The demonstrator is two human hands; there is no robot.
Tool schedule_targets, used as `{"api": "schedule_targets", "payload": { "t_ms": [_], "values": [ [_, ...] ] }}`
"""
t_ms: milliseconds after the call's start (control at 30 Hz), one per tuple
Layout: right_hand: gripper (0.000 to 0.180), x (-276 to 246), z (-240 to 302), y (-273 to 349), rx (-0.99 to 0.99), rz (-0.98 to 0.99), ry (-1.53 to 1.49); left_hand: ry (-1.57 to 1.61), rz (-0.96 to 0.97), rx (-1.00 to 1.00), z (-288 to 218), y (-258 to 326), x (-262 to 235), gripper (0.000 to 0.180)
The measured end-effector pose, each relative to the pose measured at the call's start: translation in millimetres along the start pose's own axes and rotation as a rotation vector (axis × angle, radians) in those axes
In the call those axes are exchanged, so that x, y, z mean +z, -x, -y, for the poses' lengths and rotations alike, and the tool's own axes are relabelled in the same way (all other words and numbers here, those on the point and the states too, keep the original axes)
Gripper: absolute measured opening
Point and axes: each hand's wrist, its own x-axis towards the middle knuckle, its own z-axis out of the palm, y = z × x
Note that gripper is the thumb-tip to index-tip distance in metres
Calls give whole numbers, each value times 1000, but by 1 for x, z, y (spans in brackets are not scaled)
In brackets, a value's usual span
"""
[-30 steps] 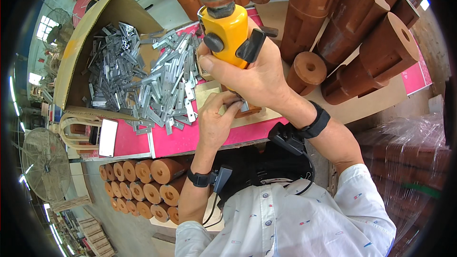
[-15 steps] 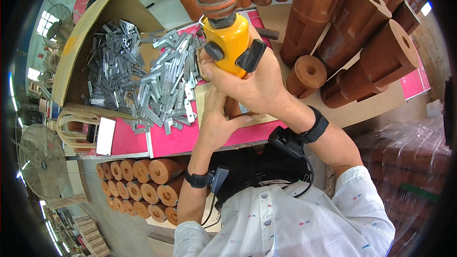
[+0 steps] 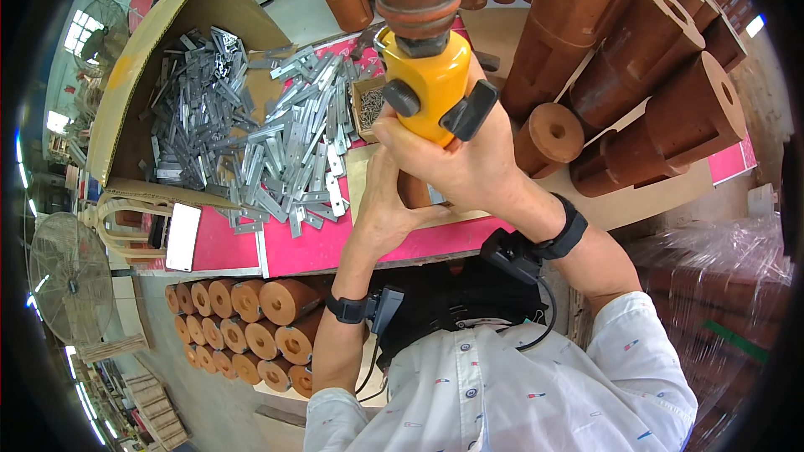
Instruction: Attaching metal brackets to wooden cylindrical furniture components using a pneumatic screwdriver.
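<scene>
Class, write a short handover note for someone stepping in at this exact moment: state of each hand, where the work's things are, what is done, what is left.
Right hand: gripped around the yellow power tool, held upright over the bench.
Left hand: under the right, steadying a brown wooden piece on the pale board; its grip is hidden.
Things: loose metal brackets piled to the left, more in the cardboard box; a small box of screws beside the tool; brown wooden cylinders stacked to the right.
Done: cannot tell; the tool tip is hidden.
Left: probably finish this piece; many brackets remain.
</scene>
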Motion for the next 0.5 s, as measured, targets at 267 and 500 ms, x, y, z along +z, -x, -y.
{"api": "schedule_targets", "payload": {
  "t_ms": [267, 500],
  "values": [
    [59, -2, -2, 4, -32, 13, 10, -10, -24, 16, 0, 0, 0, 102],
    [55, -1, -10, 2, -15, 3, -53, 27, -2, -27, -3, 3, -2, 101]
  ]
}}
